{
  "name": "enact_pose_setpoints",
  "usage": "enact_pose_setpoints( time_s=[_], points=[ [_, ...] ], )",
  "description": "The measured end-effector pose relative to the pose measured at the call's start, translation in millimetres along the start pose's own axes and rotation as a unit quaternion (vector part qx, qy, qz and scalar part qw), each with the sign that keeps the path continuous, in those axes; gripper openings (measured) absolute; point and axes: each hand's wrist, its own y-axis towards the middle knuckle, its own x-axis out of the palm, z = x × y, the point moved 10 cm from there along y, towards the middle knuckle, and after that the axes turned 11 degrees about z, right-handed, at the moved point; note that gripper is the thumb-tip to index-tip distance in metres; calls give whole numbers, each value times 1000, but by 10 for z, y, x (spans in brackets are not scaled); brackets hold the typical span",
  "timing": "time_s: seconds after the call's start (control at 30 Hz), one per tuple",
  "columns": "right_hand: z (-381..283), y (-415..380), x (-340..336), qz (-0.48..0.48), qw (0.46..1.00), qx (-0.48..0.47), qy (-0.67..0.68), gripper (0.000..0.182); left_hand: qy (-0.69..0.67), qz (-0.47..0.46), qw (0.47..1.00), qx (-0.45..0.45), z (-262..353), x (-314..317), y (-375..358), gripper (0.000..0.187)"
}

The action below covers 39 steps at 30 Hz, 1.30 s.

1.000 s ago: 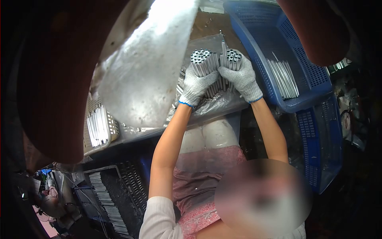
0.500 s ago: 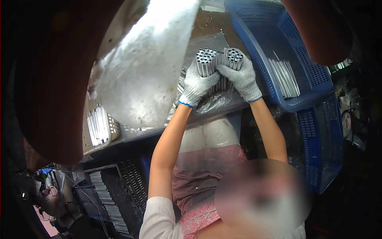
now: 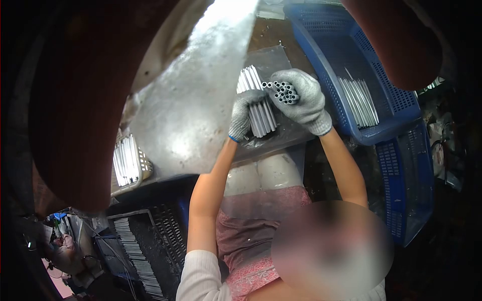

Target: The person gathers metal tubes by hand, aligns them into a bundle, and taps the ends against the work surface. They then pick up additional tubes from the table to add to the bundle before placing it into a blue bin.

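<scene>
Gripping silvery tubes (image 3: 286, 94), within both hands (image 3: 305, 103)

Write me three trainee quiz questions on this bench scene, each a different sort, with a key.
1. True or false: the left hand is bare.
2. What colour is the basket nearest the right hand? (a) red (b) blue (c) yellow
3. Short answer: which hand holds the tubes whose open ends face the camera?

Key: 1. False, it is gloved. 2. (b). 3. The right.
</scene>
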Motion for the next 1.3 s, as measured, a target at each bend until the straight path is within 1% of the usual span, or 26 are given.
enact_pose_setpoints(
  time_s=[0.03, 0.07, 0.1, 0.17, 0.3, 0.33, 0.37, 0.43, 0.47, 0.57, 0.6, 0.67, 0.7, 0.77, 0.8, 0.83, 0.87, 0.9, 0.97, 1.0, 1.03, 1.1, 1.13, 1.2, 1.23, 1.3],
  points=[
    [-223, -3, 67, -26, 992, -118, -28, 39, -62, -1, 996, -56, -111, -63, 28, 26],
    [-355, -48, 141, -51, 986, -160, -22, 45, -114, 22, 988, -105, -257, -154, 11, 26],
    [-522, -69, 211, -81, 977, -193, -42, 39, -139, 23, 979, -146, -347, -215, 4, 26],
    [-614, -108, 240, -93, 969, -226, -35, 36, -127, 11, 981, -146, -429, -429, 134, 26],
    [-633, -140, 263, -119, 964, -235, -32, 35, -86, -12, 992, -91, -292, -378, 82, 30],
    [-592, -145, 238, -109, 967, -227, -25, 35, -91, -38, 989, -106, -287, -337, 84, 30],
    [-560, -147, 214, -100, 971, -218, -17, 36, -92, -39, 989, -105, -305, -374, 118, 30],
    [-547, -170, 215, -98, 970, -222, -26, 36, -43, -22, 998, -39, -282, -527, 202, 29],
    [-546, -176, 213, -95, 969, -225, -34, 35, -85, -53, 991, -84, -372, -519, 212, 29],
    [-520, -164, 206, -98, 973, -204, -51, 34, -58, -51, 995, -56, -407, -626, 274, 30],
    [-493, -170, 219, -98, 973, -204, -51, 34, -77, -56, 993, -71, -427, -586, 257, 31],
    [-292, -127, 217, -82, 989, -121, -4, 34, -68, -56, 994, -63, -299, -334, 133, 31],
    [-290, -123, 214, -82, 989, -121, -3, 34, -58, -56, 995, -57, -253, -261, 93, 31],
    [-125, -74, 161, -74, 995, -21, 70, 33, -64, -41, 997, -34, -229, -259, 152, 32],
    [50, -117, 156, -53, 992, 36, 106, 31, 32, -38, 998, 36, -9, -53, 50, 33],
    [235, -188, 150, -48, 975, 152, 152, 31, 128, -34, 986, 105, 154, 71, -21, 35],
    [325, -223, 130, -21, 955, 214, 205, 33, 172, -45, 979, 103, 133, 54, 27, 38],
    [420, -270, 120, 6, 927, 275, 256, 34, 172, -46, 979, 103, 166, 120, 6, 38],
    [556, -318, 97, 84, 920, 289, 251, 36, 255, -11, 951, 173, 307, 269, -18, 37],
    [597, -339, 90, 97, 905, 311, 272, 35, 245, -20, 952, 182, 319, 312, -7, 37],
    [635, -329, 65, 95, 907, 310, 270, 35, 243, -20, 953, 182, 311, 329, 1, 37],
    [682, -331, 156, 35, 901, 320, 289, 34, 283, 11, 940, 191, 325, 281, 8, 36],
    [652, -311, 132, 41, 907, 314, 279, 34, 283, 11, 940, 191, 315, 271, 20, 36],
    [665, -335, 109, 27, 913, 297, 280, 35, 239, -41, 953, 184, 238, 312, 53, 36],
    [652, -334, 103, 12, 918, 280, 280, 35, 238, -40, 953, 185, 148, 271, 103, 36],
    [640, -331, 127, 3, 909, 282, 308, 35, 255, 12, 942, 219, 113, 186, 135, 36]
  ],
)
